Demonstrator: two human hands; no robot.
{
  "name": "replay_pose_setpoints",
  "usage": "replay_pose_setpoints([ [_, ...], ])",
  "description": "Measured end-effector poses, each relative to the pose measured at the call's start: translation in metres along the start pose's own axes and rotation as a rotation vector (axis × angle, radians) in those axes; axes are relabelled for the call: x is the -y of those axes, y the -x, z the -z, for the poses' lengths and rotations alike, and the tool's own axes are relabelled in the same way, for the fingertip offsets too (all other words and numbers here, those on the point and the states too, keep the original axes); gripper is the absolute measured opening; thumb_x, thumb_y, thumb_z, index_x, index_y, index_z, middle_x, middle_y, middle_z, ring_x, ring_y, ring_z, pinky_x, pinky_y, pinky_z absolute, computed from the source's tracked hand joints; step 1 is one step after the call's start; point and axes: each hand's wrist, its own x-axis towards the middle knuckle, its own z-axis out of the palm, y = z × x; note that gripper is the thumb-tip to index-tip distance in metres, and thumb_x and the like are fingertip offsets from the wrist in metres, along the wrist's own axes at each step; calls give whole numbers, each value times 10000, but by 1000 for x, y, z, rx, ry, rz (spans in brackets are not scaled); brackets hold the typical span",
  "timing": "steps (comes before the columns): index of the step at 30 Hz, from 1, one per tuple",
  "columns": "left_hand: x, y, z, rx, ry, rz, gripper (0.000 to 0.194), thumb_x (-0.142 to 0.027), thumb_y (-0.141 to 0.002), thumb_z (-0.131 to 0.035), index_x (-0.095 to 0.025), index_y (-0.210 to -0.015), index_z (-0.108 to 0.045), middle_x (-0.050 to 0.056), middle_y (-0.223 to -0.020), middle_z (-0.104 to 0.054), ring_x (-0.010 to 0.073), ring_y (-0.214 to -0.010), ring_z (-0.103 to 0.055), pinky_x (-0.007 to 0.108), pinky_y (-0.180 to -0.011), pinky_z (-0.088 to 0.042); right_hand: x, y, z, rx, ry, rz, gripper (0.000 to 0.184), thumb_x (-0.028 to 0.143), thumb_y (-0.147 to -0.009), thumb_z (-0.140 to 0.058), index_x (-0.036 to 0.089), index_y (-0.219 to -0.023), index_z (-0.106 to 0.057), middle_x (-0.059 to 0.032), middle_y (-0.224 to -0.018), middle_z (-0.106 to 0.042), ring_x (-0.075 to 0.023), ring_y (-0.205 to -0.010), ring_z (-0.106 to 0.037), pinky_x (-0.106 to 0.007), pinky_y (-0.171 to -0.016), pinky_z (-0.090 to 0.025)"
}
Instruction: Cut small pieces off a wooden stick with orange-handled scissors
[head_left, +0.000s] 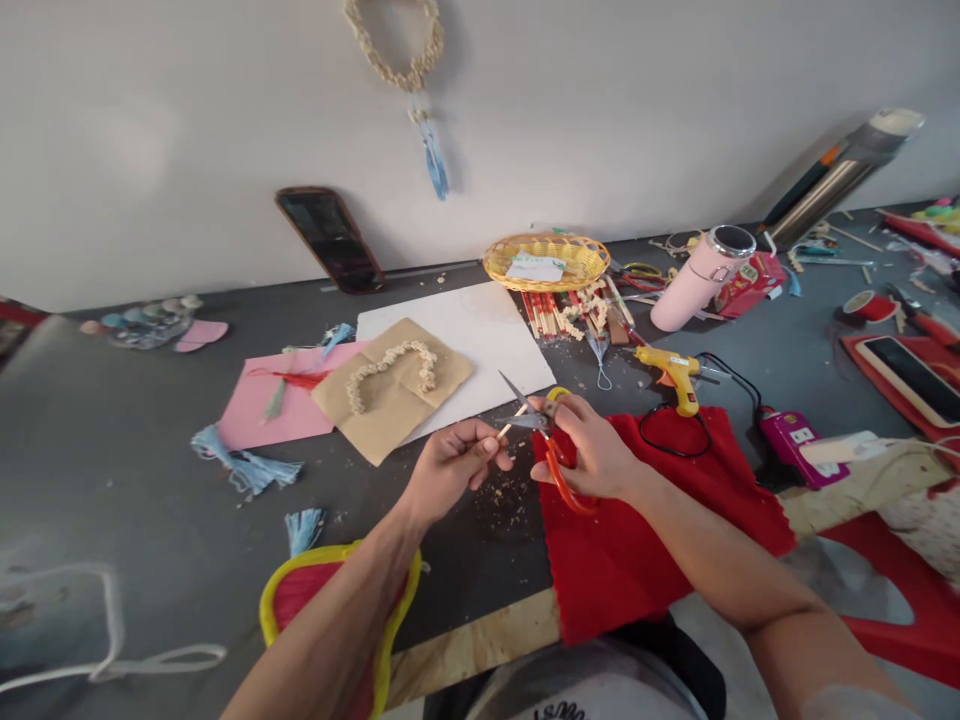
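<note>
Cutting seems under way, just below frame centre: a thin stick [511,424] is pinched by the left hand [459,464], scissors [541,422] are gripped by the right hand [592,448], blades parted at it; scraps [511,494] are strewn on the surface [161,525], this cut looks unfinished.

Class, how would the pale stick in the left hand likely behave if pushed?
The pale stick looks fairly stiff: it juts straight from the left hand without sagging. Being so slim, it is probably light, and a sideways push might snap it.
</note>
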Motion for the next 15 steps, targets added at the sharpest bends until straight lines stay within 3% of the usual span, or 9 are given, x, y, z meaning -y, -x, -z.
replay_pose_setpoints([
  [15, 2, 0, 0, 18, -47, -22, 364, -482, -765, -705, -128, -779, -626, 55, -655, -703, 44, -395, -370, 196, -396, -285, 3, 0, 1, -4, 6, -16, 764, 610, -801, -635, 178, -1397, -430, -150, -1168, -562, -303, -1151, -536, -481, -998, -482],
])
